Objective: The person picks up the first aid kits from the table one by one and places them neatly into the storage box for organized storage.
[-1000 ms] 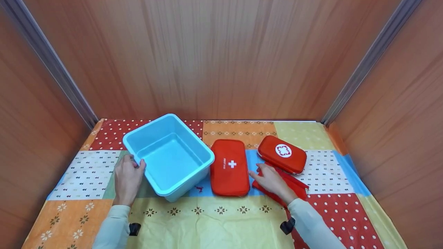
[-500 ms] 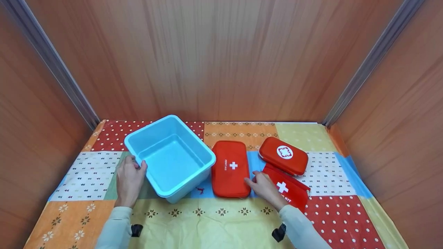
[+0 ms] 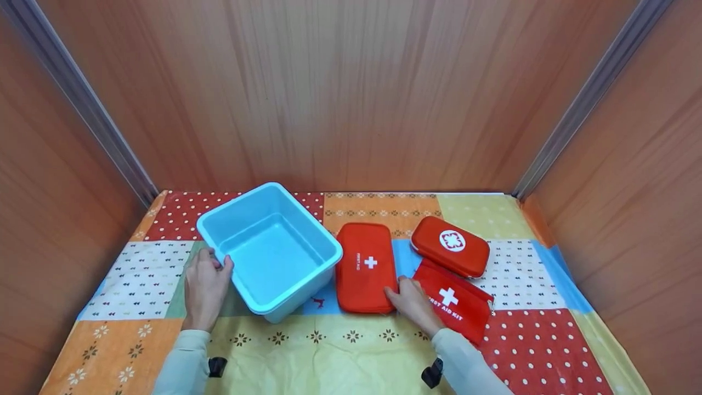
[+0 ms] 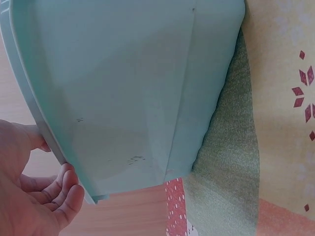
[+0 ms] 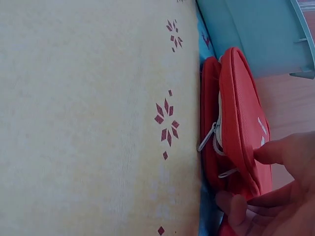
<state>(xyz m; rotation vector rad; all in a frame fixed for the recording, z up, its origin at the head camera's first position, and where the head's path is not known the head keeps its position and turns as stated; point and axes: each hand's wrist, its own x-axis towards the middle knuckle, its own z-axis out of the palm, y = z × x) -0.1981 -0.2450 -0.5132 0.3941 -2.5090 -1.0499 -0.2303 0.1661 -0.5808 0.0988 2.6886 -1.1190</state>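
Note:
A light blue plastic bin (image 3: 277,258) stands turned at an angle on the left. My left hand (image 3: 205,288) grips its left rim, with the thumb on one side of the rim and curled fingers on the other in the left wrist view. Right of the bin lies a flat red zippered first aid case (image 3: 362,285). My right hand (image 3: 415,303) pinches this case at its right edge near the front corner. In the right wrist view, the thumb presses the top of the case (image 5: 246,113) and the fingers sit low against its side.
A thin red first aid kit pouch (image 3: 463,307) lies to the right, partly under a rounded red case (image 3: 433,241) with a white round emblem. A patchwork-print cloth (image 3: 329,362) covers the table. Wood-grain panels (image 3: 351,99) enclose the back and sides.
My right hand has moved left and toward me, from over the red pouch to the edge of the first aid case, uncovering the pouch's lettering. The left hand keeps its hold on the bin.

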